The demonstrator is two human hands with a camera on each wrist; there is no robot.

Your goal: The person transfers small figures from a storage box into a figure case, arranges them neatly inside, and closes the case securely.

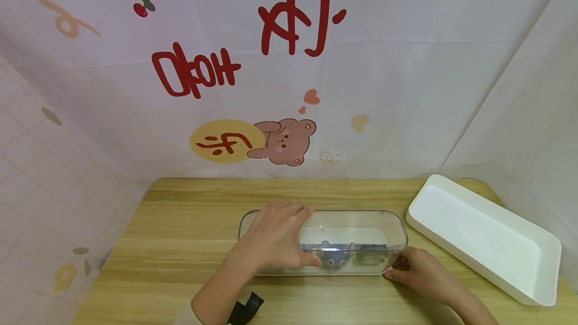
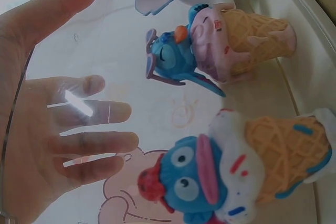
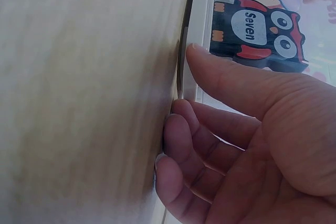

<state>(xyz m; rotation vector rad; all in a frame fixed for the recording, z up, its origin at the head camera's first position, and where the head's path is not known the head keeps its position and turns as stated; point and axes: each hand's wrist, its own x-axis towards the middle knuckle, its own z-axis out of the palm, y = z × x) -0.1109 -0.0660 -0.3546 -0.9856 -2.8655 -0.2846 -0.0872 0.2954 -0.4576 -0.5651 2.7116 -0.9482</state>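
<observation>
A clear display box with a white base lies lengthwise on the table. Over its left part, my left hand grips the clear cover, thumb on the near side and fingers over the far side. At the right end, my right hand holds the base's lower corner, thumb on its edge and fingertips curled beneath. Through the cover show a blue figurine on an ice-cream cone, a blue long-eared figurine leaning on a pink cone, and an owl figure marked "Seven".
An elongated white tray lies slanted at the table's right side. A black curved object sits at the near edge, partly behind my left forearm. White printed cloth hangs behind the wooden table and along its sides.
</observation>
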